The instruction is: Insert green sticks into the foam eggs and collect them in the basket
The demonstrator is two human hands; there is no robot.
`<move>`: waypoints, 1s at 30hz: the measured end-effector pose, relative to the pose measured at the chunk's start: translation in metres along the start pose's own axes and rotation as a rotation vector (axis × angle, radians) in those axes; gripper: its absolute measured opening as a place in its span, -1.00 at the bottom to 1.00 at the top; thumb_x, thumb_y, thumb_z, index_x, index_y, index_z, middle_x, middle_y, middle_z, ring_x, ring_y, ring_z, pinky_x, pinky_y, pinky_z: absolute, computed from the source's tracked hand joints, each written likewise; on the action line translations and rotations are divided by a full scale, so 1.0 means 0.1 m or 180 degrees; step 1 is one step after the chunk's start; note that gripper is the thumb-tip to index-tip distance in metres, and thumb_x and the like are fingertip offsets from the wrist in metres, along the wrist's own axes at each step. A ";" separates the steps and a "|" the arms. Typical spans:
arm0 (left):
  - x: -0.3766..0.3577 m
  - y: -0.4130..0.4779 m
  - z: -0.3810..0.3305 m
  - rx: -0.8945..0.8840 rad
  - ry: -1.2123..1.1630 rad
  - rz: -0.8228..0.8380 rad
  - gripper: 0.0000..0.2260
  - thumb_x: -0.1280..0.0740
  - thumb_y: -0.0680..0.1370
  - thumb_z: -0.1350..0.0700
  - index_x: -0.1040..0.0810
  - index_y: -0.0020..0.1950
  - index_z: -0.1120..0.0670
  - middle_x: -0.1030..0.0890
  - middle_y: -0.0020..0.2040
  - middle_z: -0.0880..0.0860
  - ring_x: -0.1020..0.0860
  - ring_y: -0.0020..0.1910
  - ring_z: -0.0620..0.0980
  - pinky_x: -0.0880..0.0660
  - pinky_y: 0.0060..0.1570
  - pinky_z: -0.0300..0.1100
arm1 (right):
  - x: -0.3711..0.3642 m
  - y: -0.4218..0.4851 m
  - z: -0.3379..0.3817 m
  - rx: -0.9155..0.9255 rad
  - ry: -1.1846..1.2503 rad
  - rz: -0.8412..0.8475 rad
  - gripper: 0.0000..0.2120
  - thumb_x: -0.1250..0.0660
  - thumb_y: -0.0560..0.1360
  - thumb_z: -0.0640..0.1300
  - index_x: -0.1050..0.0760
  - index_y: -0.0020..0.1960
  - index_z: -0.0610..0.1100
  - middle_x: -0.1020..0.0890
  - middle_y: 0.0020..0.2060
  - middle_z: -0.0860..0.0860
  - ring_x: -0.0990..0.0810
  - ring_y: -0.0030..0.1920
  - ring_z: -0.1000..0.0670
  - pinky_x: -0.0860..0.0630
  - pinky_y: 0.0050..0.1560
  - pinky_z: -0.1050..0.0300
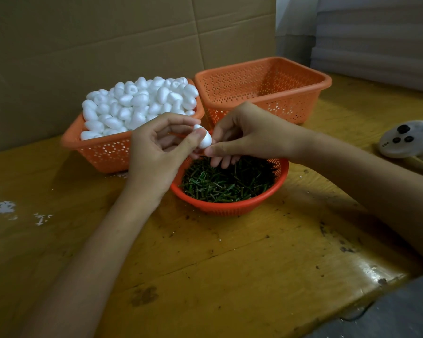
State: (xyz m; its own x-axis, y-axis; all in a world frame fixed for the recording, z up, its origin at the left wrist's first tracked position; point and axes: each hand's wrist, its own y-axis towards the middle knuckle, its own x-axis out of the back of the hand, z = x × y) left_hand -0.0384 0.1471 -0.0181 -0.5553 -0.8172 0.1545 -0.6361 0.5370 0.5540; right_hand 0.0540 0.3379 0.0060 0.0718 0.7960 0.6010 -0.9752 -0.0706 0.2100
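While pinching one foam egg (205, 139) between thumb and fingertips of the left grip (161, 147), holds it above the far rim of the round basket (230, 209), long axis steep, lower end toward the right grip (242, 137). Presses right thumb to forefinger against that end, touching; cannot tell if pinching a stick. Likely needs a push straight along that axis. Counts one egg in hand, three orange baskets (303, 103) on the bench (205, 276), heaped eggs (137, 101) and green sticks (230, 184) beyond counting.

left hand (161, 147): fingers pinch foam egg (205, 140) | right hand (244, 132): thumb and forefinger pinched together
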 end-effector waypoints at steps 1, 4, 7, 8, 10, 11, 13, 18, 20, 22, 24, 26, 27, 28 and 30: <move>0.00 0.00 0.00 -0.0001 0.0008 0.0011 -0.89 -0.51 0.57 0.28 -0.68 0.05 0.11 -0.74 -0.12 0.06 -0.73 -0.16 -0.03 -0.63 -0.17 -0.24 | 0.00 0.00 0.00 -0.0001 0.0009 0.0024 -0.83 -0.46 0.57 -0.16 -0.67 0.05 -0.28 -0.77 -0.17 -0.08 -0.77 -0.17 -0.06 -0.68 -0.13 0.15; 0.00 0.00 0.00 0.0004 0.0024 0.0005 -0.90 -0.50 0.57 0.27 -0.68 0.05 0.14 -0.74 -0.10 0.09 -0.73 -0.16 -0.04 -0.63 -0.17 -0.24 | 0.00 0.00 0.00 -0.0006 0.0069 0.0040 -0.82 -0.46 0.57 -0.15 -0.67 0.05 -0.28 -0.78 -0.17 -0.07 -0.77 -0.17 -0.06 -0.68 -0.13 0.14; 0.01 0.00 0.00 -0.0003 0.0032 0.0011 -0.90 -0.51 0.57 0.26 -0.68 0.07 0.15 -0.74 -0.09 0.12 -0.73 -0.16 0.00 -0.65 -0.16 -0.21 | 0.01 0.00 0.00 -0.0003 0.0074 0.0042 -0.82 -0.46 0.57 -0.15 -0.67 0.05 -0.28 -0.78 -0.16 -0.07 -0.77 -0.16 -0.06 -0.68 -0.12 0.14; 0.01 0.01 0.00 -0.0003 0.0034 0.0016 -0.90 -0.51 0.57 0.25 -0.68 0.08 0.16 -0.74 -0.08 0.12 -0.73 -0.15 0.02 -0.65 -0.15 -0.19 | 0.01 0.00 0.00 -0.0010 0.0086 0.0032 -0.82 -0.46 0.57 -0.15 -0.67 0.04 -0.27 -0.78 -0.16 -0.07 -0.77 -0.16 -0.06 -0.69 -0.12 0.13; 0.02 0.01 0.00 0.0009 0.0012 0.0021 -0.89 -0.50 0.58 0.26 -0.67 0.09 0.17 -0.75 -0.08 0.12 -0.73 -0.15 0.04 -0.66 -0.15 -0.18 | 0.01 -0.01 0.00 -0.0033 0.0119 -0.0022 -0.82 -0.47 0.56 -0.15 -0.67 0.04 -0.28 -0.77 -0.16 -0.08 -0.77 -0.15 -0.08 -0.69 -0.12 0.11; 0.02 0.00 0.00 0.0018 -0.0007 0.0019 -0.89 -0.50 0.58 0.27 -0.67 0.09 0.17 -0.75 -0.08 0.11 -0.73 -0.16 0.03 -0.66 -0.16 -0.18 | 0.01 -0.01 0.01 -0.0040 0.0129 -0.0055 -0.81 -0.47 0.56 -0.15 -0.67 0.04 -0.28 -0.77 -0.16 -0.08 -0.77 -0.15 -0.08 -0.69 -0.11 0.09; 0.02 0.00 0.00 0.0025 -0.0032 0.0029 -0.88 -0.49 0.58 0.30 -0.67 0.09 0.16 -0.75 -0.08 0.07 -0.73 -0.16 0.01 -0.65 -0.17 -0.21 | 0.01 -0.01 0.01 -0.0036 0.0125 -0.0101 -0.81 -0.48 0.55 -0.16 -0.67 0.03 -0.30 -0.77 -0.17 -0.09 -0.77 -0.15 -0.09 -0.70 -0.10 0.07; 0.03 -0.02 -0.01 0.0027 -0.0039 0.0074 -0.75 -0.53 0.54 0.30 -0.62 0.19 0.20 -0.74 -0.01 0.11 -0.75 -0.05 0.12 -0.67 -0.13 -0.18 | 0.00 0.00 0.01 -0.0047 0.0063 -0.0125 -0.82 -0.51 0.52 -0.21 -0.66 0.01 -0.34 -0.77 -0.19 -0.12 -0.76 -0.17 -0.12 -0.70 -0.09 0.02; 0.03 -0.02 -0.02 0.0001 -0.0022 0.0122 -0.71 -0.56 0.51 0.28 -0.62 0.19 0.17 -0.74 -0.01 0.08 -0.75 -0.02 0.12 -0.68 -0.09 -0.14 | 0.00 -0.01 0.01 -0.0053 0.0045 -0.0125 -0.83 -0.52 0.51 -0.22 -0.67 0.00 -0.33 -0.76 -0.19 -0.13 -0.76 -0.17 -0.12 -0.70 -0.09 0.02; 0.04 -0.02 -0.03 -0.0034 -0.0010 0.0192 -0.70 -0.59 0.47 0.25 -0.63 0.15 0.13 -0.75 -0.01 0.03 -0.75 0.01 0.08 -0.68 -0.03 -0.13 | 0.00 -0.01 0.01 -0.0028 0.0031 -0.0122 -0.83 -0.54 0.50 -0.23 -0.67 0.01 -0.33 -0.77 -0.18 -0.13 -0.76 -0.17 -0.12 -0.70 -0.09 0.02; 0.04 -0.02 -0.03 -0.0062 -0.0002 0.0247 -0.71 -0.60 0.46 0.25 -0.64 0.12 0.09 -0.76 0.00 0.02 -0.74 0.02 0.05 -0.68 0.02 -0.11 | 0.01 -0.01 0.01 0.0010 0.0029 -0.0121 -0.83 -0.54 0.49 -0.25 -0.67 0.01 -0.33 -0.77 -0.17 -0.13 -0.76 -0.19 -0.10 -0.70 -0.09 0.01; 0.03 -0.03 -0.03 -0.0094 -0.0014 0.0276 -0.74 -0.60 0.45 0.29 -0.65 0.07 0.11 -0.76 0.01 0.06 -0.74 0.02 0.09 -0.68 0.05 -0.08 | 0.01 -0.01 0.00 0.0030 0.0025 -0.0154 -0.84 -0.55 0.48 -0.27 -0.66 0.00 -0.33 -0.76 -0.17 -0.16 -0.75 -0.20 -0.11 -0.70 -0.10 0.02; 0.03 -0.03 -0.03 -0.0117 -0.0024 0.0306 -0.77 -0.59 0.46 0.31 -0.65 0.04 0.14 -0.77 0.02 0.08 -0.74 0.03 0.12 -0.67 0.06 -0.07 | 0.00 -0.01 -0.01 0.0040 0.0029 -0.0180 -0.84 -0.55 0.47 -0.28 -0.65 -0.01 -0.33 -0.76 -0.18 -0.18 -0.75 -0.20 -0.13 -0.70 -0.11 0.02; 0.03 -0.03 -0.03 -0.0135 -0.0034 0.0344 -0.79 -0.58 0.46 0.31 -0.65 0.02 0.17 -0.77 0.02 0.10 -0.74 0.04 0.14 -0.67 0.07 -0.06 | 0.00 0.00 -0.02 0.0049 0.0039 -0.0207 -0.84 -0.55 0.47 -0.29 -0.65 -0.02 -0.34 -0.75 -0.19 -0.20 -0.75 -0.20 -0.16 -0.70 -0.12 0.02; 0.03 -0.04 -0.03 -0.0155 -0.0044 0.0406 -0.81 -0.58 0.46 0.30 -0.64 0.01 0.22 -0.76 0.04 0.14 -0.74 0.05 0.17 -0.67 0.08 -0.03 | 0.00 0.00 -0.03 0.0061 0.0062 -0.0253 -0.83 -0.56 0.46 -0.29 -0.64 -0.02 -0.34 -0.75 -0.20 -0.20 -0.75 -0.19 -0.18 -0.70 -0.13 0.03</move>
State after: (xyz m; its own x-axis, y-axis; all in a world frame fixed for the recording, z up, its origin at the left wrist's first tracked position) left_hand -0.0361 0.1421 -0.0176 -0.6376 -0.7397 0.2150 -0.5334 0.6253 0.5697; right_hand 0.0531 0.3397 0.0034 0.1448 0.8110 0.5668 -0.9623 -0.0179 0.2714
